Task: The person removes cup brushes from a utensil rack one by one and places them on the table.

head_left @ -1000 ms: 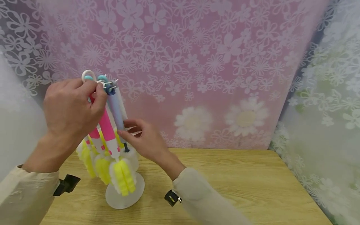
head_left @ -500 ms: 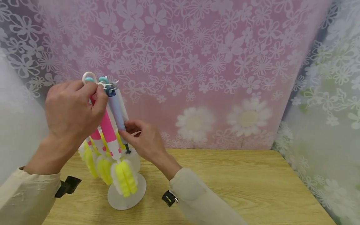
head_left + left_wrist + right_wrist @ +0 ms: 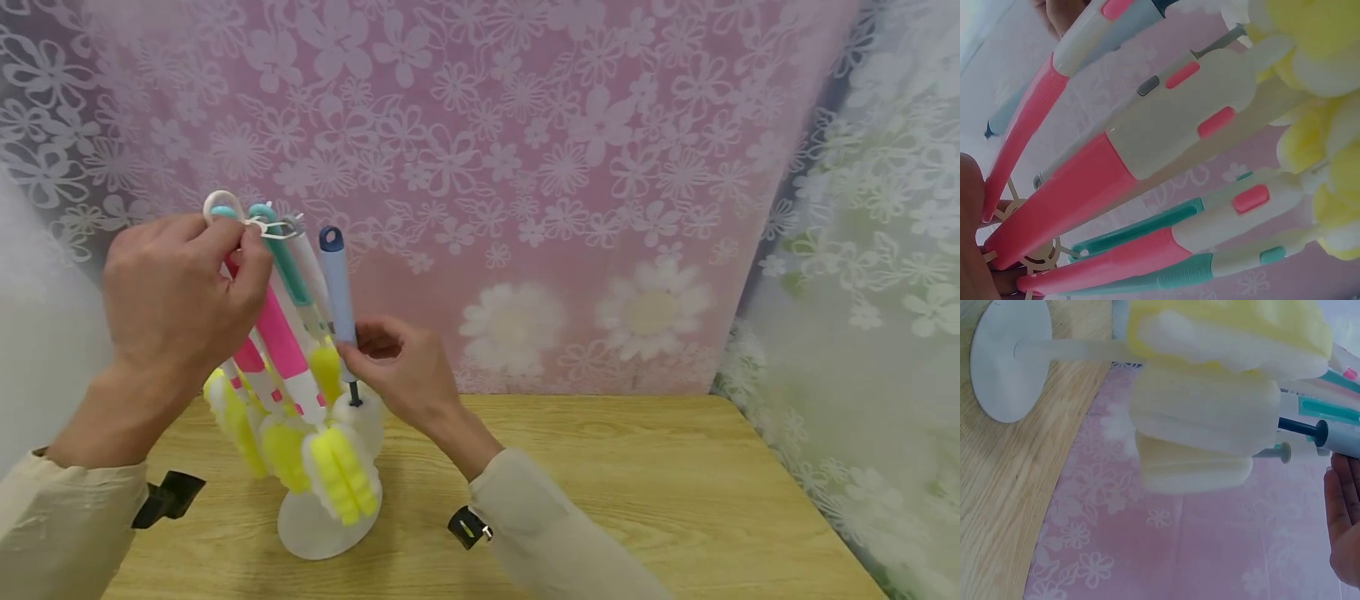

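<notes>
My right hand (image 3: 408, 367) pinches the lower handle of a blue-handled sponge bottle brush (image 3: 339, 287) between thumb and fingers. The brush stands nearly upright, its dark-blue ringed top apart from the white hooks (image 3: 273, 227) of a hanging stand. In the right wrist view its dark stem runs into a white sponge head (image 3: 1204, 412). My left hand (image 3: 183, 304) grips the stand's top beside a white ring (image 3: 222, 200); the fingertips' exact hold is partly hidden. Pink-handled brushes (image 3: 1066, 209) and a teal-handled brush (image 3: 291, 271) hang from the hooks, with yellow-and-white sponge heads (image 3: 341, 475) below.
The stand's round white base (image 3: 315, 537) rests on a wood-grain table (image 3: 600, 492). A pink flowered curtain (image 3: 517, 167) hangs behind, with a paler flowered sheet (image 3: 885, 333) on the right. Another light-handled brush (image 3: 311, 262) hangs close behind the blue one.
The blue-handled brush's top has come away from the hooks and moved right, with my right hand going right too. The teal handle behind it now shows. My left hand stays at the stand's top.
</notes>
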Demonstrator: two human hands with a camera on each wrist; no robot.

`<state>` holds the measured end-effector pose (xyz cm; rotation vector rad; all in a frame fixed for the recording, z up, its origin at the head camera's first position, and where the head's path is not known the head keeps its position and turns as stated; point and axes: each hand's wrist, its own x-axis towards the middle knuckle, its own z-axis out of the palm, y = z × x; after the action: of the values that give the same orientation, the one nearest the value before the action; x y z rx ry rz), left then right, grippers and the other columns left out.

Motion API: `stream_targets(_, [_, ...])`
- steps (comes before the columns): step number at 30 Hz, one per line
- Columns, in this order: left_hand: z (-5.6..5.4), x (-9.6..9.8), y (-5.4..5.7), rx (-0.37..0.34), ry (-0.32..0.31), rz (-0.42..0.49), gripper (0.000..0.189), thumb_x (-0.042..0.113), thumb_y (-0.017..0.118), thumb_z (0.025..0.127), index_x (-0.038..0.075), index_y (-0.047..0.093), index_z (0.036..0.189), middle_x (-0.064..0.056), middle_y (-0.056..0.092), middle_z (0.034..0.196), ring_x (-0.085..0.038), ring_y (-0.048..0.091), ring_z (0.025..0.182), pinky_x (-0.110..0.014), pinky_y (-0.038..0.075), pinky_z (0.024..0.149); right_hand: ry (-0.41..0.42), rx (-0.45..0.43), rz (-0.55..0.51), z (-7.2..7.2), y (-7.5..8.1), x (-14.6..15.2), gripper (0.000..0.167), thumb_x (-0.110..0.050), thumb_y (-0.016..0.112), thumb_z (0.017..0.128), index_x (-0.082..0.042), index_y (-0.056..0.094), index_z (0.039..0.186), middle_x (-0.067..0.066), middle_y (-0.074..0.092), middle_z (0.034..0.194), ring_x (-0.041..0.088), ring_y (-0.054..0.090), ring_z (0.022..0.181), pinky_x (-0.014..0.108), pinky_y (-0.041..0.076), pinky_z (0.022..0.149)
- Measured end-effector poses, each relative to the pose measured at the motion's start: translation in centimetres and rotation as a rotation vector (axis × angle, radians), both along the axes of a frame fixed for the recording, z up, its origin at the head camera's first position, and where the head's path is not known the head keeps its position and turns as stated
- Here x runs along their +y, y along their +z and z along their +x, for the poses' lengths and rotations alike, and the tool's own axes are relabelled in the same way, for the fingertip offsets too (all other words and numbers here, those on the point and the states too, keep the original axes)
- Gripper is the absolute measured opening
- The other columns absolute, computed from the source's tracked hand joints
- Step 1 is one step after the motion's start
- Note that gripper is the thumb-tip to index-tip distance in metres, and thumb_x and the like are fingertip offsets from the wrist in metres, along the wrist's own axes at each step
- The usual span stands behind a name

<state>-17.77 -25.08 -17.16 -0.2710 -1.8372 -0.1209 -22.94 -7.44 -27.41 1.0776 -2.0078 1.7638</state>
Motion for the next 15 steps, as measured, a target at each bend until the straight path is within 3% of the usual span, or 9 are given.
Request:
stream_targets(5, [0.0,-0.1,0.1,-0.007,-0.005,0.007,0.038,0.023,0.041,0.09,-0.001,0.053,0.063,-0.014,0.042,0.052,-0.037,0.042,0.05,-0.05,0.034,0.053,0.013,-0.035,-0.031,0.0,-0.6,1.2,0.022,-0.015,0.071,0.086,-0.003,0.068,0.104,0.002,0.069,0.09,0.009,0.065,0.079,0.027,0.055,0.075])
stream_targets(9, [0.0,-0.2,0.1,0.005,-0.011,0.008,0.036,0.021,0.041,0.089,-0.001,0.051,0.062,-0.014,0.041,0.052,-0.036,0.04,0.049,-0.048,0.031,0.051,-0.023,-0.023,0.0,-0.1,-1.4,2.1,0.022,-0.015,0.071,0.086,-0.004,0.069,0.105,0.002,0.069,0.09,0.008,0.066,0.079,0.027,0.055,0.073])
stream_targets(15, [0.0,-0.5,0.1,0.013,-0.002,0.012,0.037,0.021,0.04,0.089,0.0,0.051,0.061,-0.014,0.041,0.052,-0.038,0.041,0.05,-0.051,0.033,0.053,-0.072,-0.088,0.04,-0.1,-3.3,3.5,0.022,-0.02,0.07,0.087,-0.008,0.069,0.106,-0.001,0.069,0.09,0.007,0.066,0.079,0.027,0.055,0.072])
